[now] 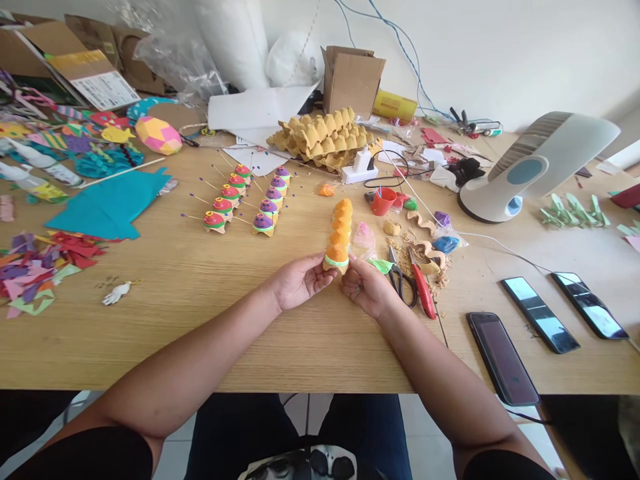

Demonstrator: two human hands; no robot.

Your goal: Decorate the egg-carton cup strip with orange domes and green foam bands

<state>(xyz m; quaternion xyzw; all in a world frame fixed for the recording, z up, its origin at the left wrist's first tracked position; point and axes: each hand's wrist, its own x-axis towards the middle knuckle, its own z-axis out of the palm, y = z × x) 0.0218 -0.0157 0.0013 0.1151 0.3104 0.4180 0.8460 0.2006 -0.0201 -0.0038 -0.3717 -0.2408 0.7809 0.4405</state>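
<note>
As L hand point(302, 283) & R hand point(369, 287) (fingers part-curled) hold its end, orange strip point(341, 225) looks bumpy.

place: craft workspace | evidence: paper scraps point(37, 270), scissors point(395, 269), stacked egg cartons point(325, 138)

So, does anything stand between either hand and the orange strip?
Nothing visible does: the left hand and right hand both hold the near end of the orange strip. The scissors and red-handled tool lie right of the strip, outside that contact.
</note>
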